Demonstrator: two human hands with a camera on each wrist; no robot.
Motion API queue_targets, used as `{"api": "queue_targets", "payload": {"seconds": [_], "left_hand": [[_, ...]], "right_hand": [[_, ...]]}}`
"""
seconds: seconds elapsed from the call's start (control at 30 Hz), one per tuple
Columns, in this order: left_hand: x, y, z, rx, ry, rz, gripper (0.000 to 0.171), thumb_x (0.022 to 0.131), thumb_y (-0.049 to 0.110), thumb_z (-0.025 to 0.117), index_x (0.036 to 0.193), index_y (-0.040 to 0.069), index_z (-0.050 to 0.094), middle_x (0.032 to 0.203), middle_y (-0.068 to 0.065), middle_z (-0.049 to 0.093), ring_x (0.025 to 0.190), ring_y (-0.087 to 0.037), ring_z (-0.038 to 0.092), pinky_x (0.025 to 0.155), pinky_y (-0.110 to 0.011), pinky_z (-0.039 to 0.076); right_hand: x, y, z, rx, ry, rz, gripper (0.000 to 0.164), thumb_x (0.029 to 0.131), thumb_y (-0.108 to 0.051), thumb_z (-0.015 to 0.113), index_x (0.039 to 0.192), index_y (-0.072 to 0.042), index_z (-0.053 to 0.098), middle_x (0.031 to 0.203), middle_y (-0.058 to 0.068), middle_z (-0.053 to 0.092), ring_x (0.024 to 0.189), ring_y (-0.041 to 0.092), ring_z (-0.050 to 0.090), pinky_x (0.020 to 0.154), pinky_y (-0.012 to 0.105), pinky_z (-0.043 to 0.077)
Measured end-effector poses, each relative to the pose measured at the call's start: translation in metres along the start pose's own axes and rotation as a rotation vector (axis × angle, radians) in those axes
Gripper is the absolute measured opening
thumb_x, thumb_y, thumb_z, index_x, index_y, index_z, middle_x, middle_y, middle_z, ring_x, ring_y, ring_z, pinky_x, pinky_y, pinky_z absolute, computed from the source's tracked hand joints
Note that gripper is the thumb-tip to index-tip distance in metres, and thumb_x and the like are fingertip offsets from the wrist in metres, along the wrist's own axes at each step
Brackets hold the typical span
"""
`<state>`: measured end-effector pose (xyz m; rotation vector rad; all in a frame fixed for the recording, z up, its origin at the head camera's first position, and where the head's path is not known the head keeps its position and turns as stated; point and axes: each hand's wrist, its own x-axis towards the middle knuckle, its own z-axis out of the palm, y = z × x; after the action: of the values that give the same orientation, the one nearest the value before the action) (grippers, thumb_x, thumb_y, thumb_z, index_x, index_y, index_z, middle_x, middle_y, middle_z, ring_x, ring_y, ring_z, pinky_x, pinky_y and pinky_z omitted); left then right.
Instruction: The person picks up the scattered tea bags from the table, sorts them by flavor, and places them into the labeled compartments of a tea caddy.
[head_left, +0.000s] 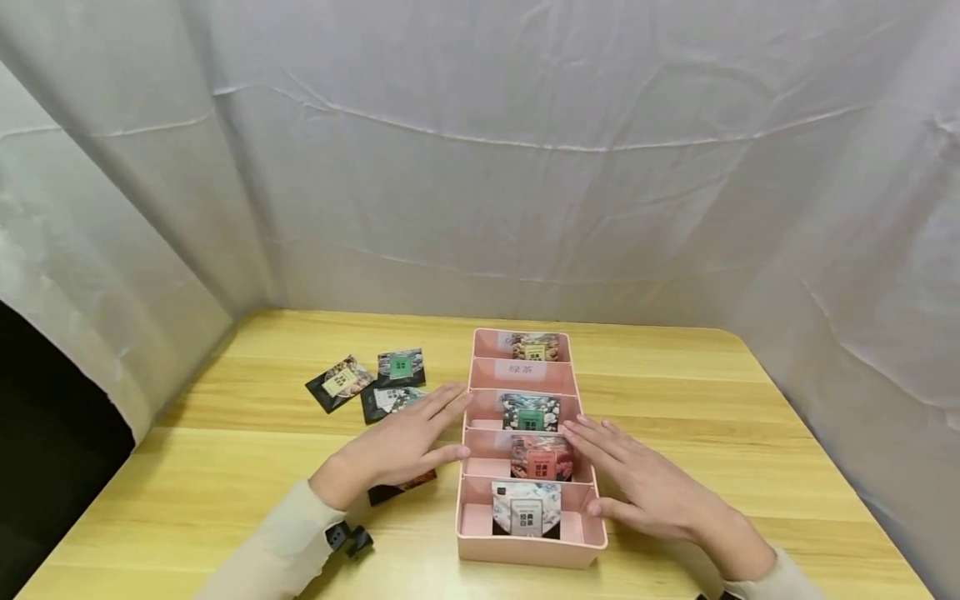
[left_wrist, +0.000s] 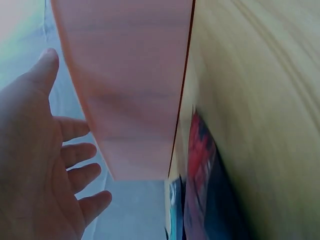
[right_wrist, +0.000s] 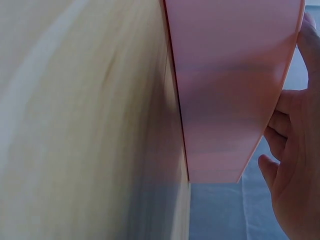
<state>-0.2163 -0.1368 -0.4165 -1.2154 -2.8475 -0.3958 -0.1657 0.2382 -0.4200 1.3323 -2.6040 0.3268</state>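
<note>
Pink tray point(head_left: 531, 552) on the tabletop point(head_left: 675, 383), directly between the hands; long axis runs away from the person, narrow ends facing person and curtain point(head_left: 540, 208). Sachets stand in four of five compartments, the white one point(head_left: 527, 508) nearest. Left hand point(head_left: 397, 446) at left rim, reaching slightly farther along; right hand point(head_left: 648, 485) at right rim, thumb seemingly touching. Neither clearly nearer. Both hands have fingers extended, grasping nothing. Loose sachets point(head_left: 341, 383) lie left of tray.
</note>
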Motion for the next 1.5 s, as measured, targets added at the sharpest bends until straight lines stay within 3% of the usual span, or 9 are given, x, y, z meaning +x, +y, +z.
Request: {"api": "queue_targets", "payload": {"seconds": [0.17,0.27,0.47,0.67,0.9,1.07,1.27,1.5], "left_hand": [[-0.016,-0.01,-0.002,-0.027,-0.007,-0.061,0.083,0.095,0.069,0.034,0.158,0.016,0.018,0.162,-0.007,0.018,0.146,-0.029,0.022,0.114,-0.048,0.028],[-0.025,-0.017,-0.001,-0.041,-0.002,-0.065,0.085,0.093,0.069,0.041,0.157,0.015,0.024,0.16,-0.009,0.024,0.144,-0.029,0.027,0.113,-0.047,0.031],[-0.034,-0.025,-0.001,-0.046,-0.004,-0.011,0.079,0.09,0.06,0.058,0.151,0.013,0.04,0.152,-0.01,0.039,0.136,-0.029,0.04,0.107,-0.048,0.04],[-0.033,-0.027,-0.004,-0.013,0.005,0.068,0.058,0.088,0.051,0.068,0.13,0.012,0.062,0.131,-0.003,0.059,0.12,-0.023,0.055,0.1,-0.043,0.047],[-0.034,-0.028,0.001,-0.014,0.001,0.14,0.048,0.084,0.046,0.075,0.12,0.015,0.067,0.117,0.003,0.062,0.105,-0.015,0.059,0.09,-0.035,0.052],[-0.036,-0.029,0.005,-0.036,-0.049,0.12,0.043,0.083,0.043,0.076,0.117,0.017,0.067,0.112,0.005,0.061,0.097,-0.01,0.056,0.083,-0.032,0.052],[-0.036,-0.031,0.004,-0.067,-0.059,0.08,0.04,0.082,0.041,0.079,0.112,0.018,0.068,0.1,0.007,0.056,0.083,-0.006,0.048,0.072,-0.026,0.048],[-0.037,-0.031,0.004,-0.056,-0.067,-0.002,0.054,0.079,0.048,0.078,0.12,0.015,0.065,0.112,0.003,0.057,0.096,-0.014,0.052,0.081,-0.036,0.051]], "right_hand": [[0.003,-0.001,-0.001,-0.001,-0.019,0.006,0.08,0.095,-0.05,0.058,0.155,-0.007,0.026,0.158,0.015,0.029,0.144,0.032,0.025,0.12,0.03,0.007],[0.004,-0.001,-0.002,-0.002,-0.025,0.012,0.08,0.094,-0.05,0.058,0.155,-0.008,0.027,0.157,0.014,0.029,0.144,0.032,0.027,0.12,0.029,0.007],[0.001,-0.002,-0.002,0.004,-0.032,0.03,0.082,0.093,-0.05,0.06,0.156,-0.01,0.027,0.157,0.014,0.03,0.143,0.033,0.028,0.12,0.027,0.006],[0.0,-0.001,-0.002,0.008,-0.026,0.035,0.082,0.093,-0.049,0.061,0.156,-0.011,0.026,0.158,0.014,0.029,0.144,0.031,0.027,0.119,0.024,0.005],[-0.001,-0.001,0.0,0.01,-0.031,0.038,0.082,0.092,-0.047,0.063,0.156,-0.011,0.025,0.158,0.014,0.028,0.145,0.03,0.024,0.119,0.024,0.005],[-0.001,-0.002,0.001,0.018,-0.031,0.044,0.082,0.092,-0.046,0.064,0.156,-0.011,0.026,0.158,0.014,0.029,0.145,0.031,0.025,0.119,0.023,0.004],[-0.001,-0.004,0.0,0.018,-0.023,0.053,0.081,0.092,-0.046,0.063,0.156,-0.012,0.027,0.158,0.013,0.029,0.144,0.032,0.027,0.118,0.021,0.003],[-0.001,-0.004,-0.001,0.021,-0.02,0.063,0.081,0.092,-0.047,0.063,0.156,-0.013,0.027,0.158,0.012,0.03,0.144,0.033,0.027,0.118,0.021,0.004]]}}
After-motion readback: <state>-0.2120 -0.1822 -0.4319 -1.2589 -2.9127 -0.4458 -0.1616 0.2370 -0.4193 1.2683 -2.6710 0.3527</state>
